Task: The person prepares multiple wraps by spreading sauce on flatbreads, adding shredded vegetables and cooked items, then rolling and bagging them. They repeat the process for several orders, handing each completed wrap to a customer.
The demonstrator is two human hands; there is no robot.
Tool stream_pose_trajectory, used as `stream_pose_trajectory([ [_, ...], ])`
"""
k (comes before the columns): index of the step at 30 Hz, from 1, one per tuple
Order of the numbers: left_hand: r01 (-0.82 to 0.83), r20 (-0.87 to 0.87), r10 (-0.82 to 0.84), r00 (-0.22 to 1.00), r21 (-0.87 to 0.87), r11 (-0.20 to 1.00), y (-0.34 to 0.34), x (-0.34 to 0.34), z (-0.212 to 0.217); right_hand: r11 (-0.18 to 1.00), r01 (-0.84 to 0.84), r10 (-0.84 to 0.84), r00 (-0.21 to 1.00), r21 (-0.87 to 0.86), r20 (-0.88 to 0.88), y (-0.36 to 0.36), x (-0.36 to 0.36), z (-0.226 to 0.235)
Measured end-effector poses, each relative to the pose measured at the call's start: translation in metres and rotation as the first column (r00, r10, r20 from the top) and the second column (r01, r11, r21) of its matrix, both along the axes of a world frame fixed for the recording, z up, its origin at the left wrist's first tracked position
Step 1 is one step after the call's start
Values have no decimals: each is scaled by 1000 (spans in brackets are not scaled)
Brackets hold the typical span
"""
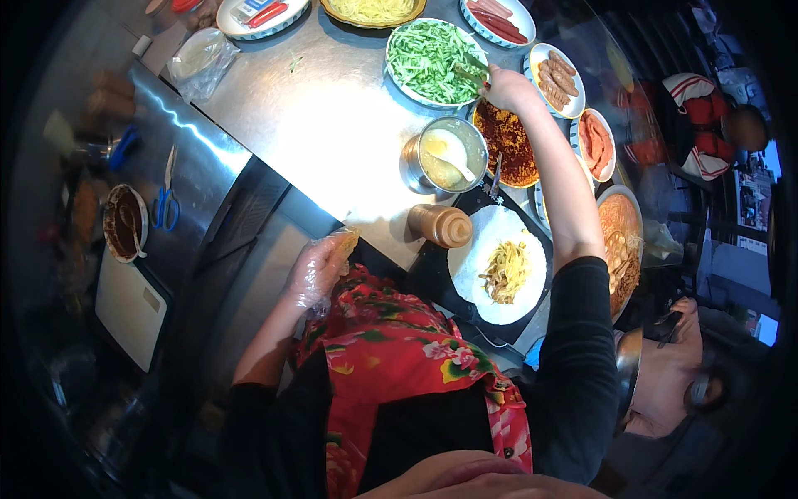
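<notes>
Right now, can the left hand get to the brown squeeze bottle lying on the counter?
Probably yes. The left hand, in a clear plastic glove, sits at the counter's near edge, and the brown squeeze bottle lies on its side just to its right, with nothing between them.

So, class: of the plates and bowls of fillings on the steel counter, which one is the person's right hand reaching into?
The plate of shredded green vegetable: the right hand is at its right rim, with tongs. The other dishes hold sausages, yellow shreds and red sauce.

Right hand (505,86): fingertips hid tool tip over plate of green shreds (428,60); grip unclear. Left hand (320,268) in clear glove: held item too small to identify. Plates beyond right hand cut by top edge. Left-side clutter blurred.
</notes>
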State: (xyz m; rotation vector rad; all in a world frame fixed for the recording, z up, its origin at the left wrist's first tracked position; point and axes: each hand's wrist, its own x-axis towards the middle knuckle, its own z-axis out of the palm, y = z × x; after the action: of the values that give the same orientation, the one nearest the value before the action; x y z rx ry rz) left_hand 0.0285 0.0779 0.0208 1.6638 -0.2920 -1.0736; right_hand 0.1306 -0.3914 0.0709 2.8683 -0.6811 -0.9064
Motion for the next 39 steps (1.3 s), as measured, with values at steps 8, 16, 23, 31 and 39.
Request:
stream_pose_trajectory([
  [8, 247, 295, -212, 932, -86, 965, -50, -11, 11, 998, 10, -35, 925, 67, 378, 20, -81, 36],
  [16, 413, 271, -388, 881, -40, 910, -82, -57, 14, 864, 290, -423, 861, 412, 281, 93, -360, 93],
  [23, 545, 250, -525, 814, -13, 838, -124, -77, 21, 708, 605, -692, 697, 364, 188, 143, -476, 39],
  [31, 600, 260, -591, 764, 51, 798, -116, -74, 30, 747, 536, -633, 754, 395, 175, 76, -460, 48],
  [39, 170, 161, -158, 974, -60, 984, -71, -50, 20, 874, 235, 135, 722, -425, 678, -24, -316, -50],
])
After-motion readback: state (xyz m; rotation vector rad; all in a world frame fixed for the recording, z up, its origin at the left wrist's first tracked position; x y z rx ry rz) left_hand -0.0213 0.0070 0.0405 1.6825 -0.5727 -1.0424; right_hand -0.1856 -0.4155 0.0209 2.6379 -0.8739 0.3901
